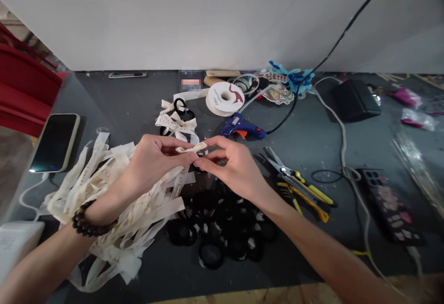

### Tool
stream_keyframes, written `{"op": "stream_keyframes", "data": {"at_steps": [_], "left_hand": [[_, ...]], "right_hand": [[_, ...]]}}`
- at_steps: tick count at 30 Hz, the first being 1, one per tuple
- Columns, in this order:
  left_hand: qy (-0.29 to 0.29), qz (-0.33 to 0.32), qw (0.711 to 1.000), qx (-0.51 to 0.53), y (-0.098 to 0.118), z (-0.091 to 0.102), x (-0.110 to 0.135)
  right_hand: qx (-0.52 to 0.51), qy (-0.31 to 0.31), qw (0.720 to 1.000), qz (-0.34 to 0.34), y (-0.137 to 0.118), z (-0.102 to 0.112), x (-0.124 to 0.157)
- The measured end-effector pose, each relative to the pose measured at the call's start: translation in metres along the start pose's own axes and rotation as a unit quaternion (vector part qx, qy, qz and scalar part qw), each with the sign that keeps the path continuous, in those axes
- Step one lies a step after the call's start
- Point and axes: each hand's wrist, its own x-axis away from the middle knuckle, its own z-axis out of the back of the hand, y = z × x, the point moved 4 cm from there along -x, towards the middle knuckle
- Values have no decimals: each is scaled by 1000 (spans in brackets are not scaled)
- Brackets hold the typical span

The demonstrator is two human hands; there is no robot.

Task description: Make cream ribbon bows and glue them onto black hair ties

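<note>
Both hands meet above the middle of the dark table. My left hand [156,161] pinches a short folded piece of cream ribbon [191,148], and my right hand [231,165] pinches the same piece from the other side. Under my left wrist lies a heap of cut cream ribbon strips [114,216]. Below the hands sits a pile of black hair ties [222,230]. Finished cream bows on black ties [176,121] lie just behind the hands.
A blue glue gun [243,128] with a black cord lies behind my right hand, a ribbon spool [225,97] behind it. Scissors and yellow-handled cutters [298,184] lie right. Phones rest at left [55,141] and right [391,204]. A red chair [24,87] stands far left.
</note>
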Motion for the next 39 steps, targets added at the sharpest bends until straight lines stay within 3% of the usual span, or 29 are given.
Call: {"op": "stream_keyframes", "data": {"at_steps": [5, 14, 22, 27, 32, 39], "left_hand": [[-19, -2, 1000, -11, 3, 1, 1], [-52, -31, 998, -24, 5, -2, 3], [22, -86, 994, -67, 2, 1, 2], [141, -159, 953, -216, 14, -1, 13], [152, -177, 949, -214, 10, -12, 19], [182, -246, 932, -196, 0, -27, 30]], "right_hand": [[-13, -14, 999, 43, -5, -3, 0], [-27, 55, 997, 46, -4, 0, 2], [21, 79, 994, 68, -4, -2, 4], [32, 89, 991, 89, -7, -7, 11], [25, 122, 986, 107, -8, -9, 13], [-69, 86, 992, 57, 5, -22, 15]]}}
